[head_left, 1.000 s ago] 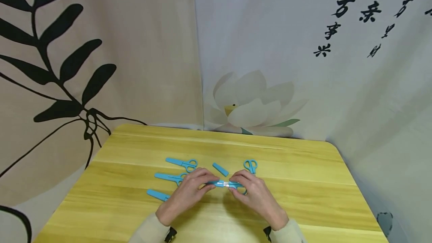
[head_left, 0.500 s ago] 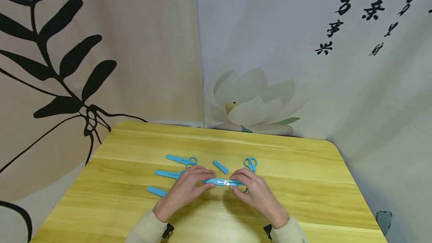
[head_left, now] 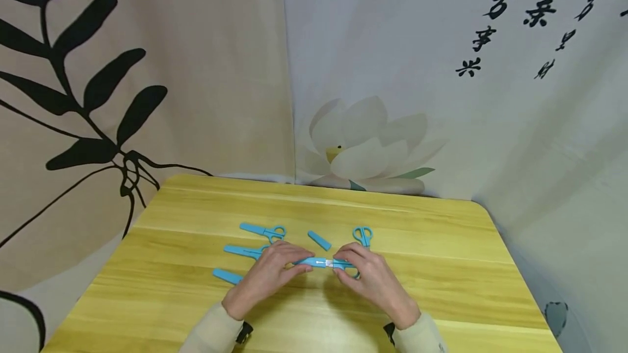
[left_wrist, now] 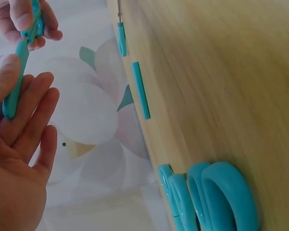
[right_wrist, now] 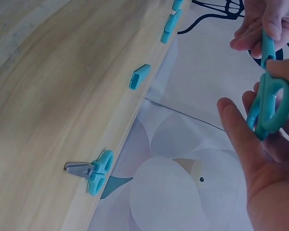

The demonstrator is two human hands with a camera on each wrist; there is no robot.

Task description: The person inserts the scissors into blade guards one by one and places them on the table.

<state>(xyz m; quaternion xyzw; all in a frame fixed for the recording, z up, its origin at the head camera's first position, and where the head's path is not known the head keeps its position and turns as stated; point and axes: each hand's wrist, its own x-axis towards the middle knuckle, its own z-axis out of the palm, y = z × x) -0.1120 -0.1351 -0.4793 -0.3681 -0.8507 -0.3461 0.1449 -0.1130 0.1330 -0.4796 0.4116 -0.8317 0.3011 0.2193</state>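
Observation:
Over the middle of the yellow table (head_left: 441, 266), my two hands hold one pair of blue scissors (head_left: 338, 263) level, its blade partly inside a blue sheath (head_left: 309, 261). My left hand (head_left: 300, 267) pinches the sheath (left_wrist: 17, 82) between thumb and fingers. My right hand (head_left: 342, 267) grips the scissors by the handle loops (right_wrist: 269, 103). A short strip of bare metal shows between sheath and handles.
To the left lie two sheathed scissors (head_left: 262, 230) (head_left: 245, 251) and a blue sheath end (head_left: 227, 276) partly hidden by my left hand. A loose sheath (head_left: 319, 240) and a small unsheathed pair (head_left: 363, 236) lie behind my hands. Printed cloth hangs behind the table.
Both hands keep their hold on the sheath and scissors. The view has shifted slightly, and the strip of bare blade looks about the same.

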